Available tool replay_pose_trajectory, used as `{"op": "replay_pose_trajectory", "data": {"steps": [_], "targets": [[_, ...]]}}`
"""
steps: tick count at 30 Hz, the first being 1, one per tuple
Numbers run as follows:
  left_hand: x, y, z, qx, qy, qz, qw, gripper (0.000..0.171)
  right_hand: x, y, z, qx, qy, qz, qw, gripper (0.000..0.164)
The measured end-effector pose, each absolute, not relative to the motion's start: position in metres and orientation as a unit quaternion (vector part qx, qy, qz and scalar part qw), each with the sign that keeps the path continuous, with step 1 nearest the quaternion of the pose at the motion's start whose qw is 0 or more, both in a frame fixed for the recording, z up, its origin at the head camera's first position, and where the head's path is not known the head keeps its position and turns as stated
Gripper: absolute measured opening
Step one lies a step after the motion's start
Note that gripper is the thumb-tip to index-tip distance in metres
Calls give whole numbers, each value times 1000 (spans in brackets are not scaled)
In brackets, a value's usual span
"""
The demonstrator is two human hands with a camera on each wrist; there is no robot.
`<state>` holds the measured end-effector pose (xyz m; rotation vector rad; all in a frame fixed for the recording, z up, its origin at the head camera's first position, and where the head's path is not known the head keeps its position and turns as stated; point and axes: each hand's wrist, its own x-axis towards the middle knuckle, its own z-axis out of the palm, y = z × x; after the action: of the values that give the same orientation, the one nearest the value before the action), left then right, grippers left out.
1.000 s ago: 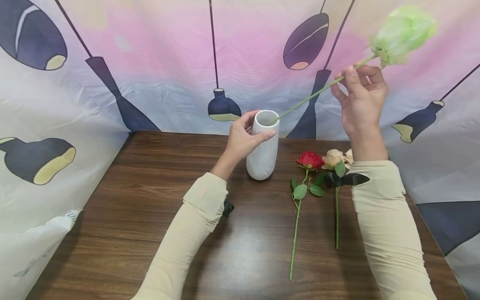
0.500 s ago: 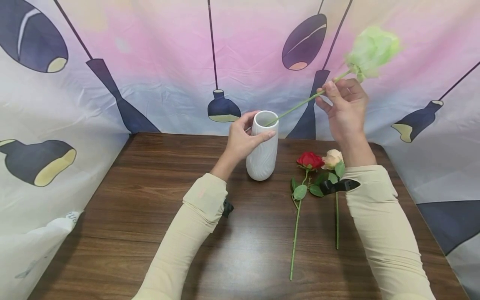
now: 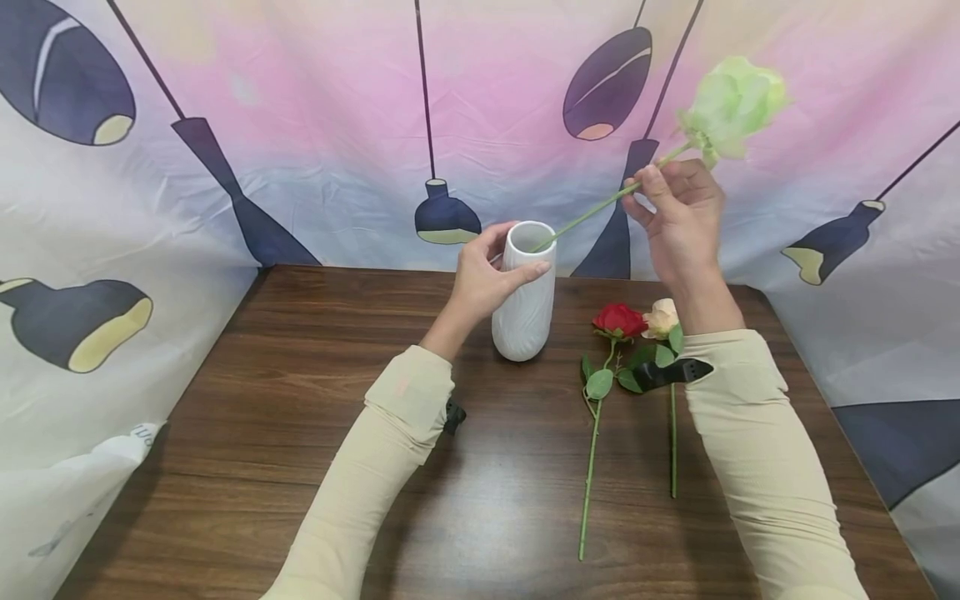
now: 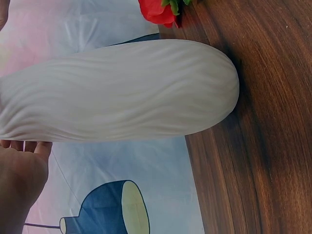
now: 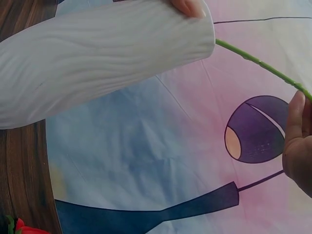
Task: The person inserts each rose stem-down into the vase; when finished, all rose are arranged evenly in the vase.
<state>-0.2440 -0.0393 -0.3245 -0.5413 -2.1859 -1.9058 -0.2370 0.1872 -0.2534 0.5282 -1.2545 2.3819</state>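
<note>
A white vase (image 3: 522, 312) with wavy ridges stands upright on the wooden table (image 3: 315, 392). My left hand (image 3: 480, 279) grips it near the rim, thumb across the front and fingers behind. Up and to the right, my right hand (image 3: 684, 221) pinches the stem of a pale green rose (image 3: 733, 108) just below its bloom. The stem (image 5: 263, 65) slants down into the vase mouth; its lower end is hidden inside. In the left wrist view the ridged vase (image 4: 122, 90) fills the middle, with fingers of the left hand (image 4: 22, 170) against its side.
A red rose (image 3: 618, 321) lies on the table right of the vase. Beside it lies a cream rose (image 3: 660, 319), partly covered by the right wrist's black strap (image 3: 672, 374). A printed cloth (image 3: 337, 142) hangs behind the table and along its sides.
My right hand has moved left and down with the green rose, and its stem reaches further into the vase. The left hand and the vase have stayed in place.
</note>
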Motion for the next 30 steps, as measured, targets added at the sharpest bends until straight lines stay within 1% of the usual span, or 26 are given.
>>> {"op": "replay_pose_trajectory", "data": {"steps": [6,13,15,21,24,30], "targets": [[-244,-39,-325,-183,-739,-642,96,63,-237,184,-255,191,-456,847,194,22],[-243,-39,-325,-184,-747,-631,97,64,-238,178,-259,192,-455,850,183,17],[-243,-39,-325,-184,-747,-631,97,64,-238,176,-261,187,-462,847,185,19],[-243,-38,-325,-183,-739,-641,96,63,-237,170,-264,193,-491,827,194,33],[-243,-37,-325,-182,-737,-643,98,63,-237,169,-265,199,-498,822,194,35],[-243,-38,-325,-182,-740,-640,99,64,-237,167,-265,197,-493,827,187,31]]}}
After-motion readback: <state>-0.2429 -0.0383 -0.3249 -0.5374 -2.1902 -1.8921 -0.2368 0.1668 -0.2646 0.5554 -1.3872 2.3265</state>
